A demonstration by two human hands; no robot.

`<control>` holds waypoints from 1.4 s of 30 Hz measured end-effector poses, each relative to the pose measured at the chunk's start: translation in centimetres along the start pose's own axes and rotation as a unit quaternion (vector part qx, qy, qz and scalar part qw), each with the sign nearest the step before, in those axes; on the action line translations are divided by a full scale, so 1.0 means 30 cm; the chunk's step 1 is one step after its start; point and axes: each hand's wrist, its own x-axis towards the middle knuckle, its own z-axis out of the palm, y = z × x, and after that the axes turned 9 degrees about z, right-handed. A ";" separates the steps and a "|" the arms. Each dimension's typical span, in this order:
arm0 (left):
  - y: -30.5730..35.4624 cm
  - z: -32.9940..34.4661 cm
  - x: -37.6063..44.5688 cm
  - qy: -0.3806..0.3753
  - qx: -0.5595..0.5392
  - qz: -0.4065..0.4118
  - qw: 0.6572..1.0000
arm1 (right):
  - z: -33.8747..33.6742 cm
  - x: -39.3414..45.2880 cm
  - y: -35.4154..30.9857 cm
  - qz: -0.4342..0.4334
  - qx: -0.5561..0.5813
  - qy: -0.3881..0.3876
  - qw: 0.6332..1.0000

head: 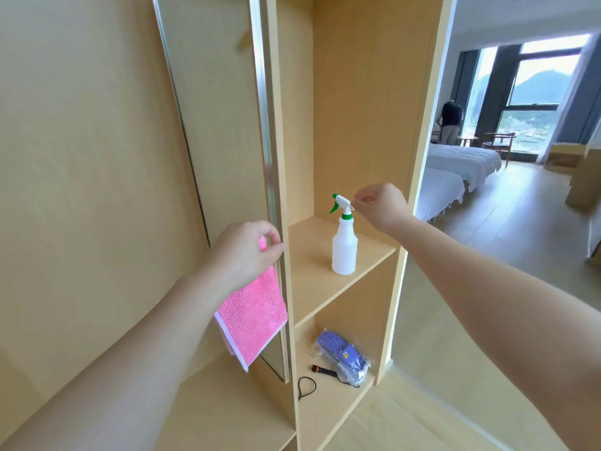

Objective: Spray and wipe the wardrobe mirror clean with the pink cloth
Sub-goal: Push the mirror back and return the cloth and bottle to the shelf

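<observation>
your left hand (pixel 244 249) pinches the pink cloth (pixel 252 317), which hangs beside the narrow wardrobe mirror (pixel 211 131), while your right hand (pixel 380 206) hovers at the head of the spray bottle (pixel 344 242), fingertips drawn together just beside the white nozzle; whether they touch it cannot be told. the bottle stands upright on the wardrobe shelf (pixel 312 281). judging by this, the job has barely begun: no spray or wiping marks show on the glass, and spraying and wiping both remain.
</observation>
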 end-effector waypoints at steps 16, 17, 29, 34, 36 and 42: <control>0.189 0.597 0.481 0.029 -0.015 -0.132 0.991 | 0.247 0.698 0.428 0.015 -0.034 -0.193 0.981; 0.189 0.616 0.508 0.040 -0.023 -0.151 0.987 | 0.274 0.739 0.434 0.013 -0.033 -0.199 0.979; 0.144 0.775 0.567 0.065 -0.003 -0.301 0.951 | 0.439 0.844 0.492 -0.011 0.121 -0.214 0.969; 0.158 0.758 0.568 0.077 -0.066 -0.316 0.943 | 0.234 0.645 0.435 -0.161 0.224 -0.270 0.923; 0.186 0.735 0.551 0.060 -0.078 -0.305 0.947 | 0.159 0.542 0.409 -0.206 0.259 -0.299 0.895; 0.287 0.717 0.408 0.066 -0.012 -0.257 0.964 | 0.123 0.282 0.366 -0.234 0.388 -0.290 0.843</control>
